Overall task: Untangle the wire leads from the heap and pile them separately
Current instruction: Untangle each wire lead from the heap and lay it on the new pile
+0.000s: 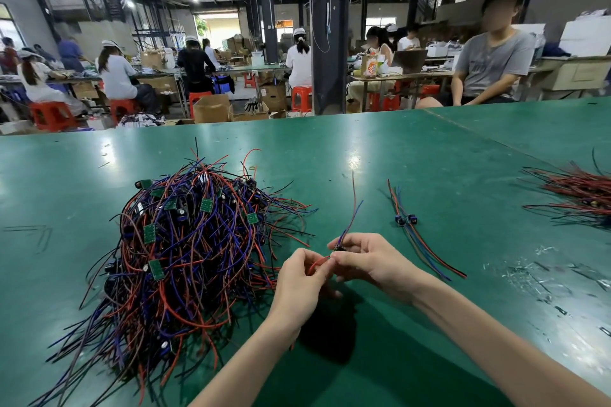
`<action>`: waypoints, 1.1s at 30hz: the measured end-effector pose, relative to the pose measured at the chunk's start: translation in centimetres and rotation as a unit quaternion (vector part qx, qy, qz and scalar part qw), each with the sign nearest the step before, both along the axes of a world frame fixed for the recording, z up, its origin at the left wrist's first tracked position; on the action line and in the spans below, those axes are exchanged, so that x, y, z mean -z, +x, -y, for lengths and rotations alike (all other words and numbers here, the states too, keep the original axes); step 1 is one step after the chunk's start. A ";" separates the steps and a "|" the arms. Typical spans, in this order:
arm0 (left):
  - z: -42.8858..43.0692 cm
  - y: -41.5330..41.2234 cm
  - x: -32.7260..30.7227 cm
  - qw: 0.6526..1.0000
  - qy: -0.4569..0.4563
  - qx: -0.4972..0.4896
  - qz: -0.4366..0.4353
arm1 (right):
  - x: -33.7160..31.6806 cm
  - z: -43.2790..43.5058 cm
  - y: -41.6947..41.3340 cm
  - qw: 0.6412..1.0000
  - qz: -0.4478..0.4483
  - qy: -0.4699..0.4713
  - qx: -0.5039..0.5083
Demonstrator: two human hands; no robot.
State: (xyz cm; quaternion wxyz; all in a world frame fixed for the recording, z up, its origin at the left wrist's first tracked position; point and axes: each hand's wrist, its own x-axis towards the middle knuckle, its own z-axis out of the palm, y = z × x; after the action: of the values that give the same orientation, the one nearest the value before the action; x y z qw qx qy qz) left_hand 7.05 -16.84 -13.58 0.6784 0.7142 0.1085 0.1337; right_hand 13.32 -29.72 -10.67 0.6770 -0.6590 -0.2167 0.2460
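Bare forearms [251,357] come in from the lower edge, right of the heap [185,258], a tall tangle of red, blue and black wires with small green boards and dark connectors. The heap sits on the green table [363,149].

Just right of the heap, touching its outermost strands, the left hand [299,281] has its fingers curled and pinches the red wire of one wire lead [350,218]. Next to it, a little farther from the heap, the right hand [367,261] grips the same lead's dark connector between thumb and forefinger. Its other fingers are bent, and the lead's thin wires stand up above the knuckles.

Farther right of the heap, well apart from it, two loose leads [416,235] lie side by side with their connectors together. Farthest from the heap, at the right edge, lies a flat bundle [582,195] of mostly red wires, with pale scraps [529,274] scattered nearer the camera.
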 end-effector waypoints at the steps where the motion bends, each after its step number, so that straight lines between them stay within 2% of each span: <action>1: 0.1 0.1 0.1 1.000 -0.011 0.000 0.001 | 0.0 -0.1 0.0 1.000 0.006 -0.002 0.008; 6: 0.3 0.2 -0.1 0.999 -0.023 0.019 -0.013 | 0.1 -0.3 0.0 0.997 0.053 -0.030 0.039; 10: 0.2 0.1 -0.2 0.997 0.064 0.030 -0.036 | 0.3 -0.2 0.3 0.994 0.084 -0.041 0.063; 14: 0.7 -0.1 -0.5 0.991 0.097 0.068 -0.061 | 0.4 -0.2 0.5 0.994 0.073 -0.020 0.076; 23: 1.2 -0.7 -1.2 0.994 0.045 0.075 -0.061 | 0.0 0.1 0.5 0.998 0.032 0.013 0.056; 33: 1.2 -0.5 -0.9 0.994 0.047 0.072 -0.073 | 0.2 -0.1 0.1 0.996 0.069 -0.013 0.045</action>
State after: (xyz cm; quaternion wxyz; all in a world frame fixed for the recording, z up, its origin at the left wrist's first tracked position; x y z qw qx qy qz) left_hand 6.58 -18.00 -12.65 0.6425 0.7589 0.0997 0.0372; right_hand 13.44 -29.64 -10.86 0.6620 -0.6925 -0.2297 0.1717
